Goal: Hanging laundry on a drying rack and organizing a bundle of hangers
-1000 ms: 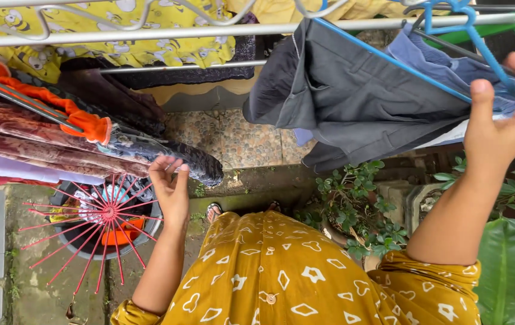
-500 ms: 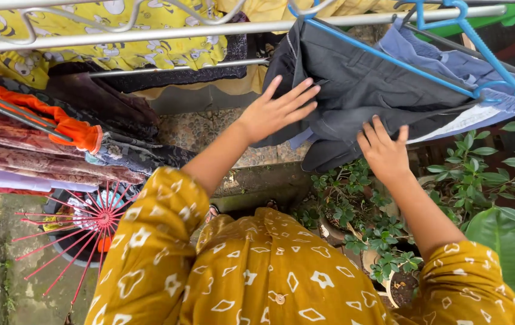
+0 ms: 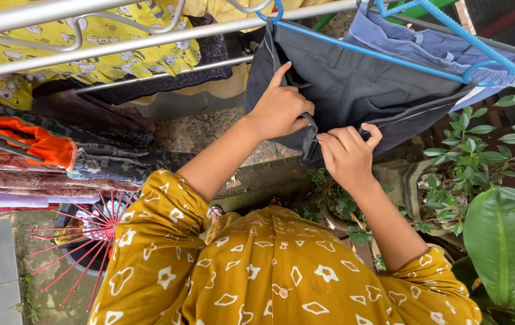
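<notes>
No package, label, sign or screen shows anywhere around the metal drying rail (image 3: 149,39): what hangs from it and lies beside it is plain cloth, and nothing boxed, tagged, posted or lit can be made out near it.

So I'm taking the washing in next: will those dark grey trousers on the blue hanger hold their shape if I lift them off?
Probably not: the trousers sag in folds over the hanger, so they look floppy. Both hands pinch the hem easily, suggesting thin, light cloth.
</notes>
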